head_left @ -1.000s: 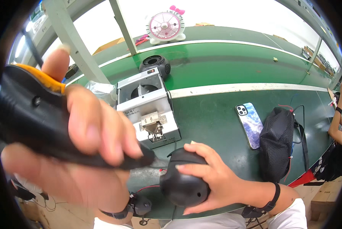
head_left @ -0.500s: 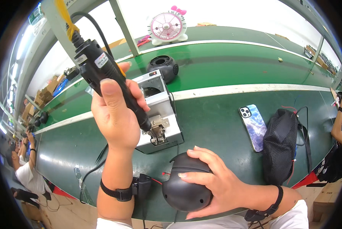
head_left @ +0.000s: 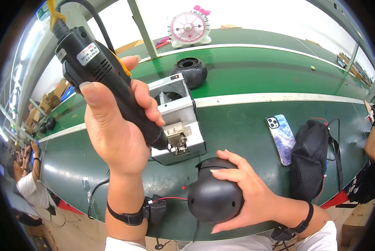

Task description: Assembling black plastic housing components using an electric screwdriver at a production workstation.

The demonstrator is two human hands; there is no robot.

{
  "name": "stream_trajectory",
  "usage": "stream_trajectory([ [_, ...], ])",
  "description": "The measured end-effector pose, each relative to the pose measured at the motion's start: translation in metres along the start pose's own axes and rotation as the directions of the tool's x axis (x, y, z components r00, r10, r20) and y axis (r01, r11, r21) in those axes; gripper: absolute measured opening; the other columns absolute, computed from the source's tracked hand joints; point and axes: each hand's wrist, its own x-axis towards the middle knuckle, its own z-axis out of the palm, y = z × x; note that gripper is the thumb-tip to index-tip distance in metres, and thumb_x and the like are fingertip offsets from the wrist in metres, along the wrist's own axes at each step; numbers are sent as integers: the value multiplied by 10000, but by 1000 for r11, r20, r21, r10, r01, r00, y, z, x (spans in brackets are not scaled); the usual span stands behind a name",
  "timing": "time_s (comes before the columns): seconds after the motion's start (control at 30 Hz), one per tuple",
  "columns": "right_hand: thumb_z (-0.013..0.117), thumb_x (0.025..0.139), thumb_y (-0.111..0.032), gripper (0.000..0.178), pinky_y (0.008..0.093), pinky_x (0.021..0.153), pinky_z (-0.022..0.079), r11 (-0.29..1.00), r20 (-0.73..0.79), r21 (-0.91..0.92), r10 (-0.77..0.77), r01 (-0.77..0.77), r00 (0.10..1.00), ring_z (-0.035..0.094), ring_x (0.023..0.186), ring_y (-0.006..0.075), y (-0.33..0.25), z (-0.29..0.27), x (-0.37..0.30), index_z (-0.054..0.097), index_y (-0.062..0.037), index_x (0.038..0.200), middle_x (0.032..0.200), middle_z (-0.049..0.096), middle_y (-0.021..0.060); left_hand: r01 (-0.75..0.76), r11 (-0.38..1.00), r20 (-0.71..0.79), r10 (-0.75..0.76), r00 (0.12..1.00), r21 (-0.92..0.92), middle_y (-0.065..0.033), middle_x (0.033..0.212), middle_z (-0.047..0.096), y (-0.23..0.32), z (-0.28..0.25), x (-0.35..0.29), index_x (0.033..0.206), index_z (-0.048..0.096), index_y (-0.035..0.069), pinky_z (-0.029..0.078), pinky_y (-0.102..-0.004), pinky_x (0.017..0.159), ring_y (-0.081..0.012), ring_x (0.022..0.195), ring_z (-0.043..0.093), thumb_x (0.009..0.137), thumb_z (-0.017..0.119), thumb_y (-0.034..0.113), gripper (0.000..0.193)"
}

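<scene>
My left hand [head_left: 118, 136] is wrapped round a black electric screwdriver [head_left: 106, 73] that hangs by a yellow cord, its cable rising from the top. Its tip points down at the metal outlet of a silver screw feeder [head_left: 175, 106]; whether the bit touches a screw there is too small to tell. My right hand [head_left: 254, 190] grips a round black plastic housing [head_left: 212, 196] near the table's front edge, thumb and fingers spread around its right side. Small holes show in the housing, and red wires come out at its left.
A phone [head_left: 280, 140] in a blue marbled case lies right of the feeder, beside a black mesh bag [head_left: 309, 163] with loose wires. Behind the feeder, another round black housing [head_left: 190, 72] sits on the green belt [head_left: 246, 71]. Farther back stands a pink-and-white fan [head_left: 189, 28]. Other people work at both sides.
The housing in my right hand has shifted slightly away from me and to the right. The screwdriver's upper body has swung left and nearer, while its tip stays at the feeder's outlet.
</scene>
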Motion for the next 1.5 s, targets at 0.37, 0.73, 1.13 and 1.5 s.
stream_trajectory([
  [0.37,988,566,-446,1086,561,1112,393,999,8,-38,-25,25,1000,392,1420,438,0,0,0,455,-119,1455,1495,434,173,-57,996,-22,59,998,65,-50,795,549,-37,-4,3,1288,514,-66,492,-263,544,-116,624,550,1002,472,653,776],
  [0.73,990,556,-431,1092,572,1120,374,999,-45,-46,11,-13,999,377,1414,482,-2,-5,0,463,-105,1456,1491,399,259,-37,995,-13,38,999,94,-36,795,532,-23,1,0,1300,511,-57,489,-258,530,-102,615,536,989,436,701,823],
  [1.13,885,597,-293,665,627,1094,363,971,-71,-211,-128,111,989,459,1339,484,-4,-9,-2,700,-178,1226,1412,556,167,-52,998,17,51,999,23,-7,808,522,9,-5,3,1344,471,-61,464,-244,564,-91,646,514,950,433,766,916],
  [1.5,910,629,-330,586,624,1087,370,977,-116,-176,-146,124,982,488,1322,444,-3,-3,-3,713,-173,1158,1381,585,141,-48,993,-9,49,999,109,-22,813,527,-14,-7,4,1325,488,-60,483,-263,565,-102,653,528,964,435,741,881],
])
